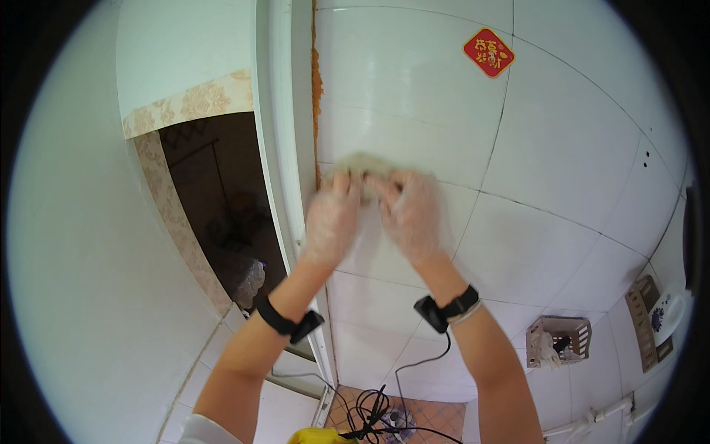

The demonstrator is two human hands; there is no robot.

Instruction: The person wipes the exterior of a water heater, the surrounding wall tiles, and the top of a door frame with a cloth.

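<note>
Both my hands wear clear plastic gloves and are raised against a white tiled wall (410, 139). Between them they grip a beige cloth (363, 162), pressed to the tiles just right of the door frame. My left hand (333, 219) has its fingers bent over the cloth's left part, close to the frame. The right part is bunched under the fingers of my right hand (413, 216). Hands and cloth are blurred, so the exact finger grip is partly hidden. Each wrist carries a black strap with a small device and a cable.
A white door frame (283, 166) runs along the left, with rough orange filler (317, 83) at its edge. A red diamond sticker (488, 53) is on the tiles. At right hang a plastic basket (557, 341) and a beige rack (643, 333). Black cables (371, 413) dangle below.
</note>
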